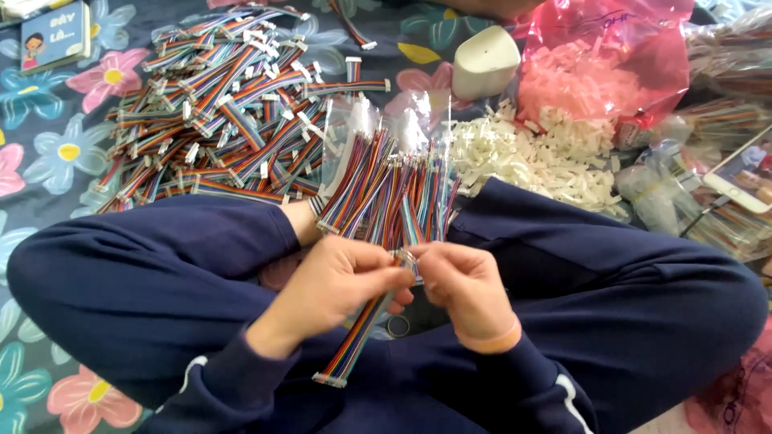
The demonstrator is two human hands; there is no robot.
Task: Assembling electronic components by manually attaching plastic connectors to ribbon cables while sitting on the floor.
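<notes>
Crossed legs in dark blue trousers [145, 273] fill the foreground, and above the lap both hands pinch one rainbow ribbon cable [359, 337]: left hand [338, 281] grips it by the upper end, right hand [466, 289] pinches the tip at the same spot. Behind them lies a bag of loose cables [386, 193], a big cable pile [225, 112] on the flowered blanket [48, 153], white connectors [539, 153] and a pink bag [603, 56].

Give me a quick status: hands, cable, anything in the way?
Left hand and right hand both pinch one rainbow ribbon cable over the lap. Its upper end sits between the fingertips. Nothing blocks them.
</notes>
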